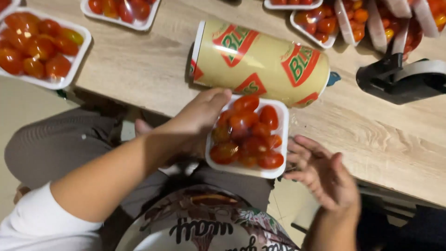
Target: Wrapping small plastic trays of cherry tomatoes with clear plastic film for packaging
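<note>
A white foam tray (281,139) filled with red and orange cherry tomatoes (246,132) sits in front of my chest, at the near edge of the wooden table. My left hand (197,116) grips the tray's left side, fingers reaching over its far corner. My right hand (320,172) hovers just right of the tray with fingers spread, close to its right edge, holding nothing. Directly behind the tray lies a big roll of yellow printed cling film (260,62) on its side.
More white trays of tomatoes stand at the far left (42,46), top centre (121,11) and top right (316,21). A black tape dispenser (399,79) rests at the right. The light wooden table (385,139) runs diagonally; my lap lies below it.
</note>
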